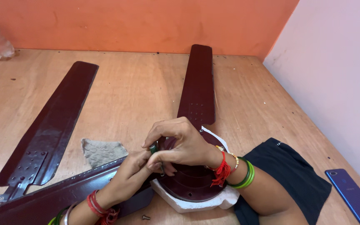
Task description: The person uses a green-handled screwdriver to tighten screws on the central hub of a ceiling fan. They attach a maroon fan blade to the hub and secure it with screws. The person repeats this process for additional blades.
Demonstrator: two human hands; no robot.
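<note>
While both hands, left hand (132,168) and right hand (180,143), pinch a small green-handled tool (152,147) closed-fingered, the rigid motor hub (192,181) looks heavy, best gripped at its rim.

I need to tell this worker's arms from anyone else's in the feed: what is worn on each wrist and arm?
Both forearms are bare, with no sleeves or gloves. The left hand has red bangles and red thread at its wrist, with green and pale bangles further up. The right hand has red tasselled thread, a beaded bracelet and green bangles at its wrist.
</note>
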